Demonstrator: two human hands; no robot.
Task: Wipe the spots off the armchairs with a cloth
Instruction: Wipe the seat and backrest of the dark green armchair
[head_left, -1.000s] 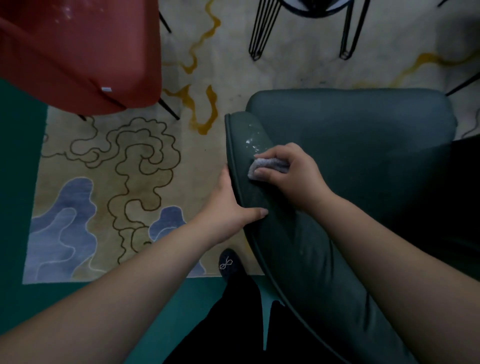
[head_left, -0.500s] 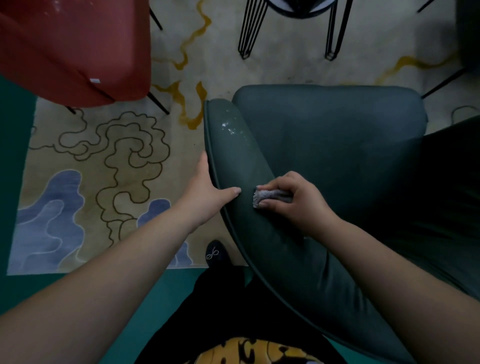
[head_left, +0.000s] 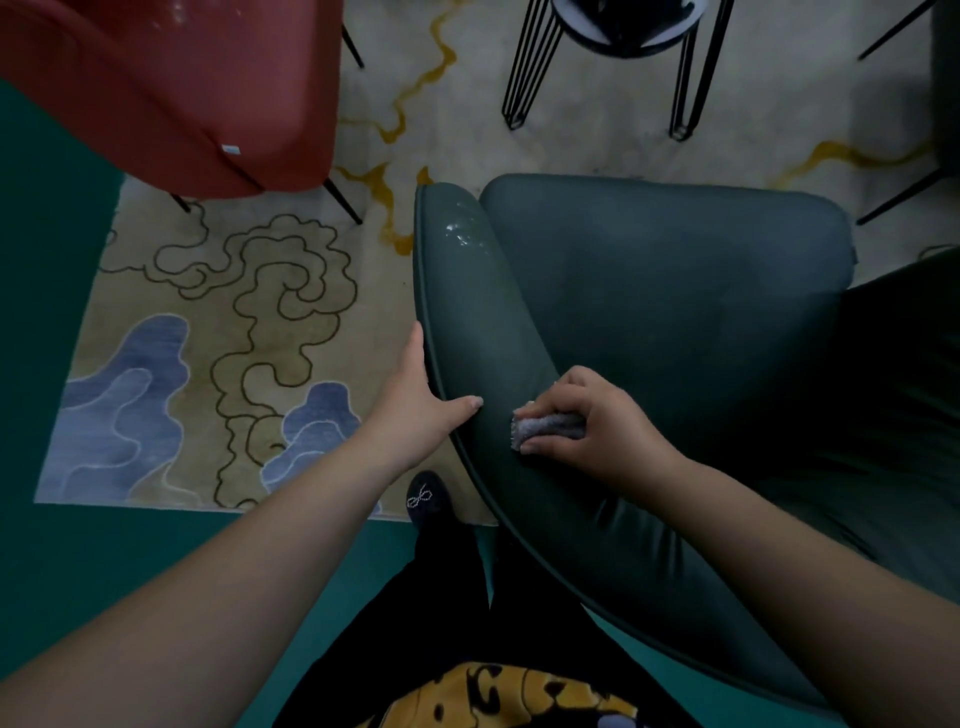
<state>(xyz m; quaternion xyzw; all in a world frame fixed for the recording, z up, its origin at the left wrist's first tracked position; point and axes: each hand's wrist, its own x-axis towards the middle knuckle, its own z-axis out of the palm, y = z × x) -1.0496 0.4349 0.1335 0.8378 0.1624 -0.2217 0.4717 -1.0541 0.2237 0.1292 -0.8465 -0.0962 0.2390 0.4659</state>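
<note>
Pressing a small, crumpled grey terry cloth (head_left: 548, 427) against the padded arm of the dark green upholstered armchair (head_left: 675, 322), I am pinching it in my right hand (head_left: 597, 423), fingers curled over the top and thumb tucked beneath its near edge. My left hand (head_left: 418, 402) is lying spread against the outer side of that same arm, just left of the cloth, with the thumb reaching over the piped edge onto the top and the fingers pointing away from me down the outside. Well beyond both hands, near the far tip of the arm, a cluster of whitish spots (head_left: 460, 236) is showing on the fabric. Farther off to the left of my left hand, a red upholstered armchair (head_left: 171, 88) is standing on the beige patterned rug (head_left: 234, 312), its back flecked with pale marks.
</note>
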